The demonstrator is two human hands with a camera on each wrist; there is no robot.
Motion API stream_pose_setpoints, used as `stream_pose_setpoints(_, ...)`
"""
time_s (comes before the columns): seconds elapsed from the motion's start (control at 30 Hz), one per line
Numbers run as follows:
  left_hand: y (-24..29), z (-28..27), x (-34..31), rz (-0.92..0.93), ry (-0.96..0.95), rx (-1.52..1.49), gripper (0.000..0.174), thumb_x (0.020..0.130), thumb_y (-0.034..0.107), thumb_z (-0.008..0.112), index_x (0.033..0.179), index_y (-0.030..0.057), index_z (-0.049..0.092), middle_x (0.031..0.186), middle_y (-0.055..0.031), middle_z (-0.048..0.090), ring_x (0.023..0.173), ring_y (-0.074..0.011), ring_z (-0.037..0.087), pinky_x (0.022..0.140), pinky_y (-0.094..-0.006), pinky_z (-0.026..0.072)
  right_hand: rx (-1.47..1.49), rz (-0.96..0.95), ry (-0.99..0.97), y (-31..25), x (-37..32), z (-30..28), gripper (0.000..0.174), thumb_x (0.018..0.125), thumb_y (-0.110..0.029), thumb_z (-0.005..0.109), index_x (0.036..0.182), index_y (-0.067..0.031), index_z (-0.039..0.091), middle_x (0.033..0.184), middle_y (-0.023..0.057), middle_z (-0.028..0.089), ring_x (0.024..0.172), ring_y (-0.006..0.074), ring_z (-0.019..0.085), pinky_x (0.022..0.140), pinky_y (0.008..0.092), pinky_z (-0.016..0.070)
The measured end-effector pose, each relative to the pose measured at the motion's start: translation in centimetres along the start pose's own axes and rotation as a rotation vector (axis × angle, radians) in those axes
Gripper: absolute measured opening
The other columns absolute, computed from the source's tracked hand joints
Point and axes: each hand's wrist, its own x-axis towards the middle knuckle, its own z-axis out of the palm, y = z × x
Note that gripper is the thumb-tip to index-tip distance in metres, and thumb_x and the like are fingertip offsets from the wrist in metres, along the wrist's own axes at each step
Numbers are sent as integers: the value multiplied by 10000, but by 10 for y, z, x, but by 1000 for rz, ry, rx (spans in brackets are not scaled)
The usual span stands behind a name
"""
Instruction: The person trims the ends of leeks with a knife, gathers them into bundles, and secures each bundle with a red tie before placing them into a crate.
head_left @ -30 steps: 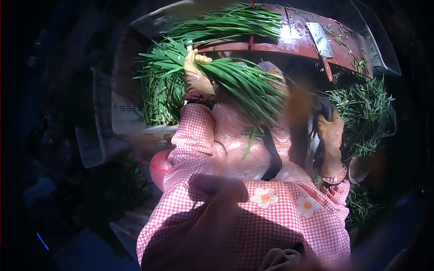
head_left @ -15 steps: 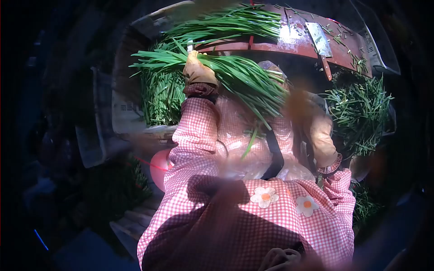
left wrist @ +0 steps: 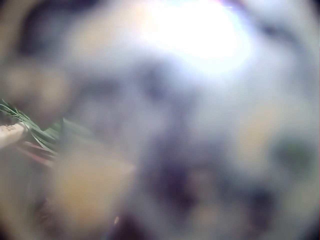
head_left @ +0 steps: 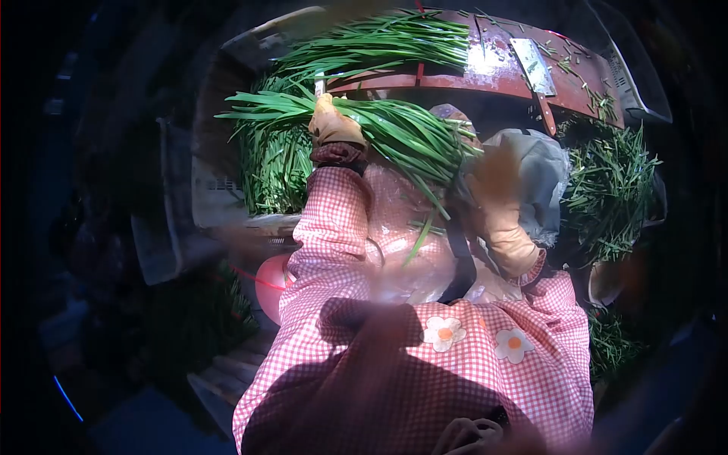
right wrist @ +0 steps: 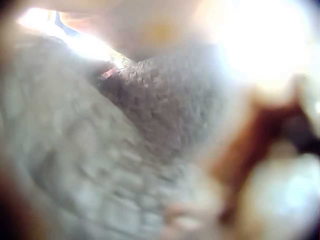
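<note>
The gloved left hand [head_left: 331,125] grips a bunch of long green leaves [head_left: 413,133] around its middle; the cut ends point right, above the lap. Beside the bunch, the gloved right hand [head_left: 502,231] holds a grey cloth [head_left: 540,178], its fingers partly hidden by a brown blur. Grey woven fabric [right wrist: 115,165] fills much of the right wrist view. The left wrist view is mostly blurred, with a few green leaves [left wrist: 45,132] at its left edge.
More leaves [head_left: 379,42] lie on a red board [head_left: 493,72], with a cleaver [head_left: 534,68] to their right. A light crate [head_left: 208,193] with leaves stands at the left. Loose green scraps [head_left: 614,182] are heaped at the right.
The right hand has moved left towards the bunch, and the grey cloth has come with it, now spread wider. The left hand has turned slightly, keeping its hold, and the bunch lies flatter.
</note>
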Motion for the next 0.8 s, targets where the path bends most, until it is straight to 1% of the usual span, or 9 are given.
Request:
stream_pose_setpoints(0.03, -17, 6, 5, 135, -18, 146, 89, 919, 97, 544, 919, 33, 606, 789, -36, 613, 688, -143, 593, 624, -285, 508, -69, -5, -18, 28, -20, 39, 320, 784, -230, 667, 1081, -113, 675, 1063, 136, 643, 996, 342, 612, 822, 437, 513)
stream_pose_setpoints(0.13, 15, 12, 13, -588, 73, -1188, 221, 910, 243, 609, 975, 34, 572, 761, -32, 582, 656, -190, 559, 658, -318, 498, -5, 365, -279, 67, -46, 16, 372, 823, -270, 676, 1139, -74, 669, 1092, 173, 662, 1041, 321, 632, 879, 406, 507)
stream_pose_setpoints(0.17, 18, 6, 8, -518, -13, -1225, 171, 920, 229, 615, 929, 73, 545, 726, -5, 527, 624, -171, 521, 632, -308, 489, 22, 547, -389, 67, -47, -15, 434, 834, -295, 700, 1188, -48, 652, 1091, 186, 668, 1054, 279, 647, 901, 365, 502)
stream_pose_setpoints(0.27, 37, -1, 19, -392, -178, -1438, 170, 968, 204, 560, 856, 90, 505, 595, 37, 426, 523, -102, 419, 580, -264, 418, 287, 672, -128, 97, -58, -46, 340, 797, -166, 613, 1094, -20, 687, 911, 157, 711, 817, 279, 690, 751, 365, 525)
stream_pose_setpoints(0.3, 13, 3, 42, -253, -511, -1681, 213, 991, 183, 519, 815, 76, 467, 607, 53, 349, 519, -91, 339, 547, -258, 374, 462, 720, -105, 100, -52, -60, 330, 795, -138, 582, 1080, -3, 678, 869, 137, 697, 759, 238, 655, 714, 343, 514)
stream_pose_setpoints(0.47, 117, -8, 17, -19, -1209, -2270, 108, 953, 159, 534, 926, 63, 575, 649, 52, 536, 607, -76, 512, 683, -242, 452, 969, 821, 37, 119, -21, -78, 274, 788, -86, 517, 1000, 24, 652, 750, 91, 653, 619, 156, 586, 606, 310, 490)
stream_pose_setpoints(0.63, 155, 12, 1, 451, -1262, -2211, 113, 993, 206, 547, 936, 113, 517, 711, 47, 536, 699, -67, 545, 708, -246, 449, 829, 525, 60, 68, 5, -126, 162, 884, -78, 529, 980, -11, 641, 885, 141, 621, 809, 310, 620, 738, 386, 496)
stream_pose_setpoints(0.7, 148, 22, -2, 465, -1175, -2074, 94, 987, 192, 563, 968, 102, 543, 702, 44, 542, 695, -58, 555, 684, -224, 464, 643, 382, 56, 80, 3, -114, 161, 889, -89, 533, 982, -9, 636, 888, 138, 626, 812, 301, 625, 745, 372, 494)
stream_pose_setpoints(0.8, 138, 26, 20, 598, -1523, -2180, 96, 994, 188, 556, 983, 92, 552, 695, 41, 564, 703, -57, 588, 667, -208, 491, 716, 438, 135, 79, -1, -112, 232, 859, -100, 545, 1048, -4, 639, 913, 106, 672, 779, 210, 638, 715, 311, 499)
